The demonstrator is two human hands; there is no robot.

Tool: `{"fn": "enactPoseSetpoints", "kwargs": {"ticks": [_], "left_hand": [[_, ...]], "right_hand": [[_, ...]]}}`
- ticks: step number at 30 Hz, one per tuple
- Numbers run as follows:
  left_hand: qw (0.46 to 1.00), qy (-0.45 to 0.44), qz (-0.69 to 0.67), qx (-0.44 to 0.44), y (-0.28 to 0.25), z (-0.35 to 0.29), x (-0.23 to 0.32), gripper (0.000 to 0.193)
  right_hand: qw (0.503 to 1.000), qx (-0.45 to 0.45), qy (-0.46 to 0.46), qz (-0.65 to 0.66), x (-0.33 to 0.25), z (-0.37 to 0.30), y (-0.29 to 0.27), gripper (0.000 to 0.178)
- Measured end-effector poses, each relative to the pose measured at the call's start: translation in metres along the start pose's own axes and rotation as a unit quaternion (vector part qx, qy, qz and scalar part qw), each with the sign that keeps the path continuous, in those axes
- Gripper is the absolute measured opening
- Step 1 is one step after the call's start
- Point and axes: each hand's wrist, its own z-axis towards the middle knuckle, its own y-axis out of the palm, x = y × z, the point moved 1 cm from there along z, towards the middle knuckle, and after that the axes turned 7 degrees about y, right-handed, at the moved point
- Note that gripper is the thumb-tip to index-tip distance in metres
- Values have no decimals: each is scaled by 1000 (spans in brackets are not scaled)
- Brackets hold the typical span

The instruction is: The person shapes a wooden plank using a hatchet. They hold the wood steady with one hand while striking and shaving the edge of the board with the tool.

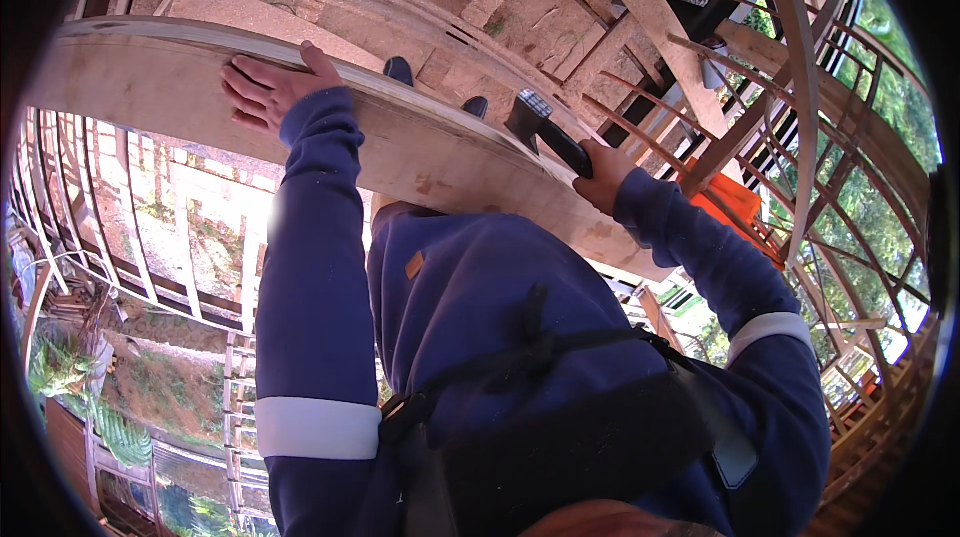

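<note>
A long, wide wooden board (400, 152) runs across in front of my torso, from the far left down to the right. My left hand (270, 87) lies on its face toward the upper edge, fingers stretched out and thumb apart, holding nothing. In my right hand (605, 177), closed around the black handle, is a short tool (548, 132) with a dark, broad head and a grey checkered face. That head sits at the board's upper edge. The exact kind of tool is not clear.
Below the board lies a brown floor (300, 12) with planks and dust, where two dark shoes (398, 70) show. Wooden framing (690, 67) and curved bars (800, 87) stand at the right, near an orange object (730, 199). Slatted framing (130, 207) spans the left, with plants below.
</note>
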Motion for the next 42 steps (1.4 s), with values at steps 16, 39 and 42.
{"fn": "enactPoseSetpoints", "kwargs": {"ticks": [16, 39, 42], "left_hand": [[1000, -5, -4, 30, -7, -4, -4, 93], [999, 3, 2, 47, -1, -2, -4, 93], [999, -14, 6, 46, 3, -7, -12, 93]], "right_hand": [[995, -9, 42, -85, 33, -20, 25, 30], [983, 99, -73, 135, -61, -58, -40, 21], [864, 196, -316, 340, -136, -91, -96, 7]]}}
